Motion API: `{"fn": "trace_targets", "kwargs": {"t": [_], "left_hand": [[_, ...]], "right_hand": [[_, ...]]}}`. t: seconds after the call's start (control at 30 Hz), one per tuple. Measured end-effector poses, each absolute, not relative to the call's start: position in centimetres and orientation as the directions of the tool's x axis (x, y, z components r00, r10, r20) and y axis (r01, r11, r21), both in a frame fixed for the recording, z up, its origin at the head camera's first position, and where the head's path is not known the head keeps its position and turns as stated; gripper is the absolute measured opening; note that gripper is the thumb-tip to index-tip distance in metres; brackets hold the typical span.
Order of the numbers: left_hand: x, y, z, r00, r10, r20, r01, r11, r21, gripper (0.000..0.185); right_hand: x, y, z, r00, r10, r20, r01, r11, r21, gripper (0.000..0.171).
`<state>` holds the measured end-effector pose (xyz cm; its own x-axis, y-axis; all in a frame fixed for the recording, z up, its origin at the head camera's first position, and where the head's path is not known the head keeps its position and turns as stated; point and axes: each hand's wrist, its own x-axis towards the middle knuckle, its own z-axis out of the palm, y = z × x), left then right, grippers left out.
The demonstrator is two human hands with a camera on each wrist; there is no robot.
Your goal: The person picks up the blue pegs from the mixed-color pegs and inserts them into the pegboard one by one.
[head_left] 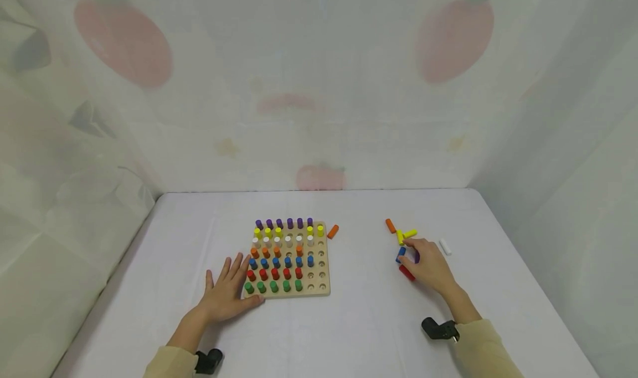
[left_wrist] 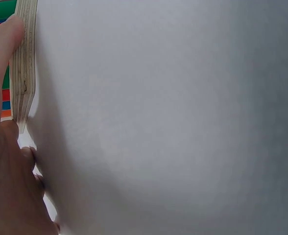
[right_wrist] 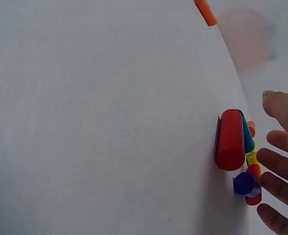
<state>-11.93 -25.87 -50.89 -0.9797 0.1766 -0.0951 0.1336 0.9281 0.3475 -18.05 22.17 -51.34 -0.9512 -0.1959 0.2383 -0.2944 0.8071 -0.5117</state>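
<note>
Wooden pegboard (head_left: 324, 256) under flat left hand (head_left: 226, 292), right hand (head_left: 430, 267) fingers loose

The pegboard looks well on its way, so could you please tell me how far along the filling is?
Most of the pegboard is filled: purple, yellow, white, orange, blue, red and green rows stand in it. Holes remain open, mostly along its right side. The left hand lies flat against the board's near left corner. The right hand reaches into the loose pegs; whether it grips one is unclear. An orange peg and a white peg also lie loose.
</note>
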Motion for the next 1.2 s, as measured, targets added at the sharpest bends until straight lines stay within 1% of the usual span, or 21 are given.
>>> {"fn": "trace_targets", "kwargs": {"t": [0.2, 0.37, 0.67, 0.93, 1.2], "left_hand": [[-12.0, -25.9, -51.1, -0.98, 0.184, -0.078, 0.145, 0.923, 0.357, 0.103], [-12.0, -25.9, -51.1, -0.979, 0.183, -0.093, 0.139, 0.925, 0.354, 0.104], [-12.0, -25.8, -50.8, -0.978, 0.182, -0.101, 0.137, 0.928, 0.347, 0.104], [-11.9, -25.8, -50.7, -0.978, 0.175, -0.11, 0.127, 0.928, 0.351, 0.104], [-12.0, -25.8, -50.9, -0.98, 0.172, -0.104, 0.125, 0.926, 0.355, 0.105]], "right_hand": [[-18.1, 22.4, -51.8, -0.95, -0.199, 0.242, -0.295, 0.827, -0.478, 0.047], [-18.1, 22.2, -51.8, -0.95, -0.198, 0.243, -0.291, 0.845, -0.448, 0.049], [-18.3, 22.1, -52.0, -0.948, -0.199, 0.248, -0.289, 0.863, -0.413, 0.048], [-18.3, 21.7, -51.4, -0.963, -0.198, 0.182, -0.256, 0.882, -0.395, 0.05], [-18.5, 21.3, -50.8, -0.976, -0.186, 0.116, -0.217, 0.894, -0.392, 0.047]]}}
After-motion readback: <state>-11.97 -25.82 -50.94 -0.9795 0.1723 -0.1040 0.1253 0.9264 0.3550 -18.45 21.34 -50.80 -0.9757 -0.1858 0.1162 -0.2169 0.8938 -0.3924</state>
